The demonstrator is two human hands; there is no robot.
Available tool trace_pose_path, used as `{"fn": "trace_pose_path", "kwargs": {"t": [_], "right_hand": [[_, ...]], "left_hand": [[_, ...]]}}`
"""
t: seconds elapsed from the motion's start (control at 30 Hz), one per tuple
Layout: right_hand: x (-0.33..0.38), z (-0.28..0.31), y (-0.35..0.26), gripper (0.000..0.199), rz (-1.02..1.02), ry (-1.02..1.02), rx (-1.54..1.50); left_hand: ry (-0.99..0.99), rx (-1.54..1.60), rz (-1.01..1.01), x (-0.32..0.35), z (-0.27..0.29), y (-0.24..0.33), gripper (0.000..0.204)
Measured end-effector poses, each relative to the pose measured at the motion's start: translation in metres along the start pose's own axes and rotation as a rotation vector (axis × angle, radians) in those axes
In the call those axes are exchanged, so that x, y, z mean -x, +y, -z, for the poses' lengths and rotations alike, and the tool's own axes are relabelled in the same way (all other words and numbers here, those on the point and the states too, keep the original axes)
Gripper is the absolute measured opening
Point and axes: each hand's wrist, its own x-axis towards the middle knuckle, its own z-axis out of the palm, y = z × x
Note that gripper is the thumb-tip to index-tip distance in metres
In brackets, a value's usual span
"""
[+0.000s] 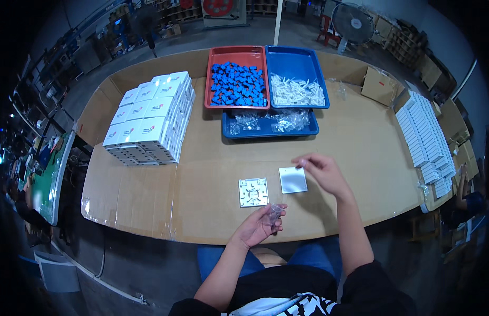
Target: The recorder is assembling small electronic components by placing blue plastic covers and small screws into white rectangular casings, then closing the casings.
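Bag (pixel 273 215) held lightly in left hand (pixel 256 227) could slip if fingers slacken; right hand's (pixel 325 172) grip, cannot tell

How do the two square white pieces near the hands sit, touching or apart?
Apart. The head view shows a strip of brown cardboard between the patterned white square, on the left, and the plain white square.

Grey floor (pixel 302 34), standing fan (pixel 353 23), red chair (pixel 329 36)
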Motion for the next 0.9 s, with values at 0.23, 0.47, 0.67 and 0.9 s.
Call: {"fn": "trace_pose_path", "kwargs": {"t": [0.23, 0.47, 0.67, 0.9], "right_hand": [[-0.133, 0.077, 0.058, 0.018, 0.151, 0.329, 0.186], [-0.216, 0.098, 0.051, 0.025, 0.118, 0.423, 0.692], [-0.253, 0.096, 0.037, 0.024, 0.111, 0.492, 0.905], [-0.281, 0.082, 0.024, 0.026, 0.043, 0.401, 0.95]], "left_hand": [[-0.087, 0.019, 0.006, 0.0, 0.0, -0.003, 0.058], [-0.075, 0.097, 0.008, -0.003, 0.003, -0.003, 0.059], [-0.09, 0.12, 0.013, -0.004, 0.002, -0.001, 0.06], [-0.102, 0.152, 0.024, -0.006, 0.005, -0.002, 0.06]]}}
